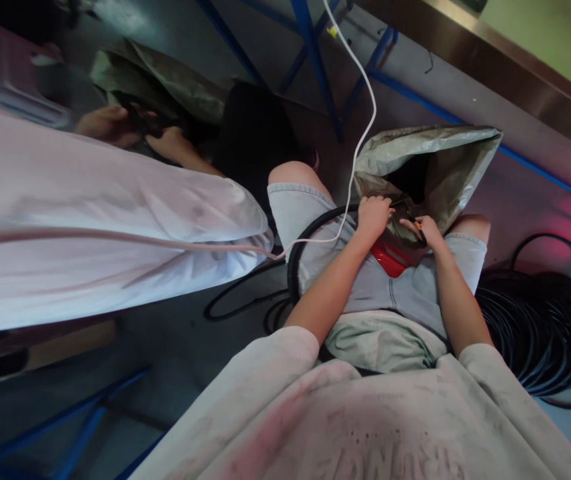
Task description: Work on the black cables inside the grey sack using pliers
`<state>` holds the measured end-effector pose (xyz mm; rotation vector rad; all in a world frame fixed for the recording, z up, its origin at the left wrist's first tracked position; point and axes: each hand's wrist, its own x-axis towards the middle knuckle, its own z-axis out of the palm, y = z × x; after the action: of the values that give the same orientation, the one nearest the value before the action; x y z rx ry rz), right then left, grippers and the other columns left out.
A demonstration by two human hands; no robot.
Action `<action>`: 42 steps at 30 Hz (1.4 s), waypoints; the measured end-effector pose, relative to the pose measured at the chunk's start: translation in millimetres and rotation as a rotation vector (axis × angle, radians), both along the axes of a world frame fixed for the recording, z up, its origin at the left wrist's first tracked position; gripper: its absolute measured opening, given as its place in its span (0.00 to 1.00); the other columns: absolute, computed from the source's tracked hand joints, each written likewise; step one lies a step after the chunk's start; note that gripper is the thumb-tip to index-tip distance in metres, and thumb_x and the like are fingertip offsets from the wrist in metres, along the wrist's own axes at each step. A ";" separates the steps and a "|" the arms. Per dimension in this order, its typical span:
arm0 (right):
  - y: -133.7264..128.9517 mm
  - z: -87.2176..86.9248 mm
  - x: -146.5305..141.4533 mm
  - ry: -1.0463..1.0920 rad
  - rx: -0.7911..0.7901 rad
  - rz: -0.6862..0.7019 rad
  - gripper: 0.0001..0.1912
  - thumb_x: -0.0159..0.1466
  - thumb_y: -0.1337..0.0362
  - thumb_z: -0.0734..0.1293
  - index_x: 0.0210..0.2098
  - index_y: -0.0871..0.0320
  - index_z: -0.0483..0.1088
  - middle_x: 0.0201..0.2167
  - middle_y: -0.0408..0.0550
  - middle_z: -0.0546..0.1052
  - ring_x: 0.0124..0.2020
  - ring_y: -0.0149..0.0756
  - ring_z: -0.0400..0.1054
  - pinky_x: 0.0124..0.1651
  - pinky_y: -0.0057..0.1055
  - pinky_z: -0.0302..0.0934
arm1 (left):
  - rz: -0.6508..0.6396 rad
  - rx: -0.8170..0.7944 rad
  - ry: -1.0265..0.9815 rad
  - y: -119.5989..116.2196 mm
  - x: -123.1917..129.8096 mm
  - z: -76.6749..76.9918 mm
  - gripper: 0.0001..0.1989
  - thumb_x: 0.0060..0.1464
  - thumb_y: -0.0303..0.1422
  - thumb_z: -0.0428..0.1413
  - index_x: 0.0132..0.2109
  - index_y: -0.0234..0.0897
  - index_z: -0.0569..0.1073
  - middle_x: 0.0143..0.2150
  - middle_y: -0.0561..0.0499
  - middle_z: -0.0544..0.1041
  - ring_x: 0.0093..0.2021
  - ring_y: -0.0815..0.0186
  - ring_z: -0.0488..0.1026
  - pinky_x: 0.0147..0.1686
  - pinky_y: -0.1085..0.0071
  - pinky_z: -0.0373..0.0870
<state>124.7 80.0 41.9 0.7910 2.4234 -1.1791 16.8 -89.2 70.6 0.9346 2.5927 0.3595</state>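
My left hand [374, 215] is closed around the end of a thick black cable [292, 267], which loops over my left thigh and down beside the stool. Close by, my right hand [428, 231] grips a small tool with an orange part [418, 227]; its exact kind is too small to make out. The tool is near the cable end, and I cannot tell whether they touch. Just beyond both hands, a grey-green woven sack [465, 183] stands with its mouth open between my knees. Its inside is dark. A red seat [390, 260] shows between my thighs.
A large coil of black cable [535, 327] lies on the floor at right. One thin white cord [372, 100] hangs down across my left leg. At left, a co-worker's hands [110, 125] work over another sack [180, 80]. Blue metal legs [315, 60] support a bench.
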 end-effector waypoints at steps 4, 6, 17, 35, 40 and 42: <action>0.8 -3.5 1.9 0.059 -0.151 0.042 0.33 0.58 0.30 0.67 0.25 0.55 0.65 0.20 0.42 0.67 0.24 0.33 0.59 0.29 0.31 0.52 | -0.027 -0.015 -0.001 0.0 -0.9 3.3 0.13 0.71 0.37 0.54 0.54 0.37 0.79 0.53 0.39 0.80 0.55 0.50 0.74 0.55 0.57 0.63; 2.3 -6.1 2.2 0.083 -0.150 0.055 0.34 0.58 0.29 0.66 0.25 0.55 0.65 0.21 0.42 0.67 0.25 0.32 0.59 0.29 0.31 0.52 | -0.047 -0.020 -0.006 -0.1 -1.1 5.1 0.13 0.71 0.36 0.54 0.54 0.36 0.79 0.53 0.39 0.80 0.56 0.50 0.74 0.55 0.58 0.63; 5.4 -16.6 4.2 0.098 -0.257 -0.075 0.33 0.60 0.29 0.66 0.32 0.55 0.67 0.24 0.42 0.69 0.25 0.32 0.66 0.28 0.28 0.58 | -0.035 -0.016 -0.017 1.0 -1.1 4.5 0.14 0.73 0.37 0.51 0.55 0.36 0.78 0.54 0.39 0.80 0.56 0.52 0.74 0.55 0.59 0.62; 4.3 -19.9 9.2 0.066 -0.324 0.077 0.33 0.56 0.30 0.68 0.33 0.56 0.72 0.28 0.48 0.77 0.29 0.38 0.68 0.30 0.31 0.62 | -0.017 0.168 -0.146 5.8 -3.5 -5.9 0.10 0.66 0.31 0.59 0.51 0.32 0.73 0.53 0.40 0.78 0.52 0.56 0.77 0.51 0.64 0.73; 14.3 -39.1 1.0 -0.074 -0.321 0.070 0.34 0.54 0.29 0.68 0.32 0.57 0.72 0.23 0.48 0.75 0.23 0.39 0.69 0.26 0.33 0.62 | -0.052 0.182 -0.083 12.0 -12.8 -15.6 0.10 0.65 0.31 0.58 0.51 0.30 0.73 0.52 0.40 0.78 0.52 0.55 0.78 0.49 0.62 0.75; 14.9 -39.9 1.0 -0.088 -0.277 0.062 0.34 0.53 0.29 0.68 0.31 0.57 0.73 0.21 0.49 0.76 0.22 0.41 0.70 0.25 0.34 0.62 | -0.057 0.180 -0.075 12.2 -10.9 -14.9 0.10 0.65 0.29 0.57 0.51 0.30 0.72 0.52 0.40 0.78 0.52 0.55 0.78 0.49 0.62 0.75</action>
<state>125.7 95.0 2.0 0.6623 2.1364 -1.3861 5.9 -77.1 55.8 1.0321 2.4909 0.6091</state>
